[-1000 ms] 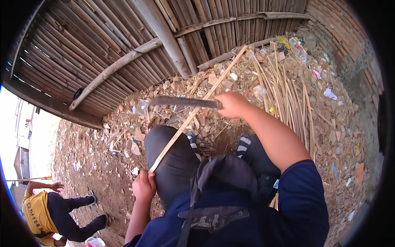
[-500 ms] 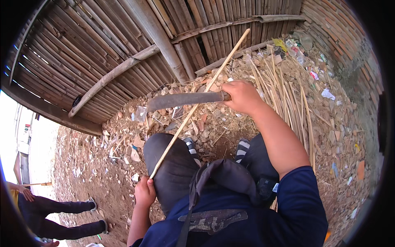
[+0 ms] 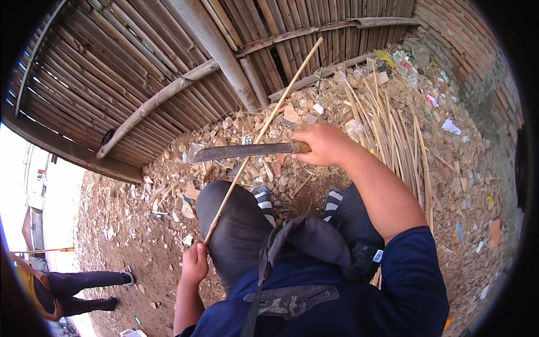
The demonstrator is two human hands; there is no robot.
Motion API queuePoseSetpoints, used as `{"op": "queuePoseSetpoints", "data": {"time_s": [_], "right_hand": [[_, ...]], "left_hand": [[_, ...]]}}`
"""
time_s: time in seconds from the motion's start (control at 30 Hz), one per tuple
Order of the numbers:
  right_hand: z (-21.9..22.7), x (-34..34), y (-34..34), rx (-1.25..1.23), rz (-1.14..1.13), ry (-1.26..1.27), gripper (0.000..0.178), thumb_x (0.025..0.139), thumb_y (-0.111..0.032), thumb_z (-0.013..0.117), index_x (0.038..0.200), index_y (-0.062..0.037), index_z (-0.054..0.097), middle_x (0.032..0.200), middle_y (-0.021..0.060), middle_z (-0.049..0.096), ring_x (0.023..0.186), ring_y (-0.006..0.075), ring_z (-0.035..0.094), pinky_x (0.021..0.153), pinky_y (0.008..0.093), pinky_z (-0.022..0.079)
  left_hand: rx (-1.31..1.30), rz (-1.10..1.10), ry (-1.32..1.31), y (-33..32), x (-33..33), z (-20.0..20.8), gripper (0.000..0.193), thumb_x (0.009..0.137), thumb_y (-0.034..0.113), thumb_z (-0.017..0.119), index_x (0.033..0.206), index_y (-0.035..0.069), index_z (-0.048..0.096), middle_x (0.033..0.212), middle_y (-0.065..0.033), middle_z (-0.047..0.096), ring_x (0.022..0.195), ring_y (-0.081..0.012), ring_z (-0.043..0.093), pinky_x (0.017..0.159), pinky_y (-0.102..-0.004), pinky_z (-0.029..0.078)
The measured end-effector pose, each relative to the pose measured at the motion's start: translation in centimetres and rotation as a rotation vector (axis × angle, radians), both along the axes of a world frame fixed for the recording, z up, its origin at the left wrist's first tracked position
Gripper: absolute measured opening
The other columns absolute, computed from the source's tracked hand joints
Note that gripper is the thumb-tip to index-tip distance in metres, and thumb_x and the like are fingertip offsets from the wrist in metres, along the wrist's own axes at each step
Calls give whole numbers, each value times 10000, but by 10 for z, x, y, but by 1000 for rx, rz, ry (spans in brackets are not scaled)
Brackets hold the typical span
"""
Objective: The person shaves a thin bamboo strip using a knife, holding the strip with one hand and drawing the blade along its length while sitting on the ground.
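My right hand (image 3: pixel 325 145) is closed round the wooden handle of a machete (image 3: pixel 241 151), its dark blade pointing left. The blade lies across a long, thin bamboo strip (image 3: pixel 283 105); whether it touches the strip I cannot tell. Beside my left knee, my left hand (image 3: pixel 195 262) grips the near end of that strip. From there the strip slants over my knee, up and to the right, toward the bamboo wall.
A pile of bamboo strips (image 3: pixel 393 132) lies right of my feet. Ahead stands a bamboo wall (image 3: pixel 146 67), with a brick wall (image 3: pixel 469 42) at right. Rubble and litter cover the ground (image 3: pixel 140 236). Another person (image 3: pixel 73 289) stands at far left.
The machete has come down and a little left, its blade now nearly level. The strip's far end has shifted left. My left hand keeps its hold, and the other person's legs have moved.
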State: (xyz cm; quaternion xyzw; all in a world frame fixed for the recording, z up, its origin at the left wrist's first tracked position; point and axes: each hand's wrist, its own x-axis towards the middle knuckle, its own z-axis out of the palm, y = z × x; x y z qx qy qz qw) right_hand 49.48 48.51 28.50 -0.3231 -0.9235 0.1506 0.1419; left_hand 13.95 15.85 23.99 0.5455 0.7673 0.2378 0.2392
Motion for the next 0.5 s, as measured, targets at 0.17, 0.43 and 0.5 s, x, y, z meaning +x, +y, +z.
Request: {"op": "queuePoseSetpoints", "data": {"time_s": [0.17, 0.43, 0.5], "right_hand": [[19, -9, -15, 11, -57, -132, 315, 810, -337, 753, 1004, -121, 631, 812, 143, 685, 811, 376, 682, 703, 499, 534], [-7, -20, 3, -381, -89, -122, 229, 809, -266, 721, 929, -78, 665, 831, 130, 691, 836, 338, 695, 767, 457, 552], [-19, -13, 18, -360, -166, 20, 263, 802, -258, 713, 998, -85, 685, 903, 151, 706, 905, 347, 700, 812, 459, 553]], "left_hand": [[13, -13, 37, -7, 1, 6, 474, 1070, 343, 427, 767, -2, 545, 651, -200, 591, 624, -395, 610, 594, -441, 464], [-20, -22, 147, -6, 22, 9, 449, 1051, 337, 471, 753, 4, 511, 608, -212, 562, 583, -441, 583, 551, -492, 433], [-26, -26, 179, -3, 22, 10, 439, 1048, 341, 473, 764, 10, 518, 623, -230, 574, 615, -463, 594, 561, -513, 440]]}}
